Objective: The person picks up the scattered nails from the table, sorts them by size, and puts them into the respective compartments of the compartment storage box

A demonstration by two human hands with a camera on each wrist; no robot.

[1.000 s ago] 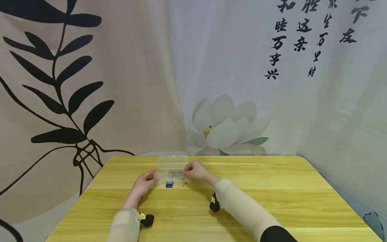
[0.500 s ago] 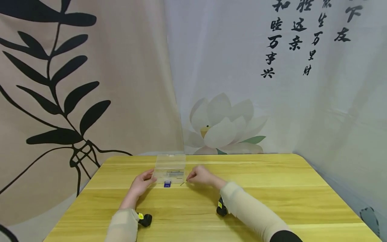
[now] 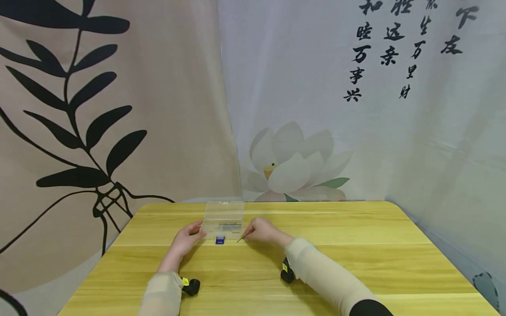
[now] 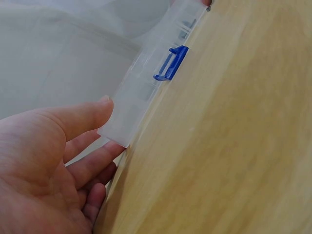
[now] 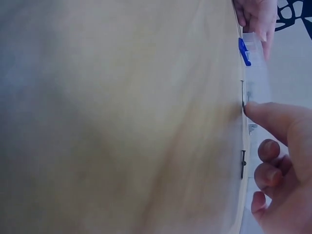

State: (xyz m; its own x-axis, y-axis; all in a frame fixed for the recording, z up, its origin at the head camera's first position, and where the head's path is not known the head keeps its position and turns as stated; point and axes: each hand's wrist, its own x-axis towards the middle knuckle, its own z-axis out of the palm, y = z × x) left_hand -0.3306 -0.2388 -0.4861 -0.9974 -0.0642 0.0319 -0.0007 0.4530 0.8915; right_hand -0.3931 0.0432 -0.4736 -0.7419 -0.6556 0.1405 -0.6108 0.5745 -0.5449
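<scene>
A clear plastic box (image 3: 222, 227) with its lid raised stands on the yellow table (image 3: 356, 263); its blue latch (image 3: 220, 239) hangs at the front. My left hand (image 3: 189, 237) holds the box's near left corner (image 4: 119, 131), with the thumb (image 4: 83, 117) on its side and the fingers below. A thin metal pin (image 3: 240, 239) lies on the table just right of the latch. My right hand (image 3: 258, 230) has its fingertips at the pin's end (image 5: 243, 95), and its other fingers (image 5: 268, 175) are curled. A second small pin (image 5: 242, 163) lies close by.
Small metal parts (image 3: 228, 225) lie inside the box. Printed cloth backdrops (image 3: 300, 109) hang right behind the table's far edge. A black wrist camera (image 3: 192, 286) sits under each forearm. Bare wood stretches to the right and toward me.
My right hand came out of the box, moved down to the table in front of it and reached the pin. The left hand stayed on the box corner.
</scene>
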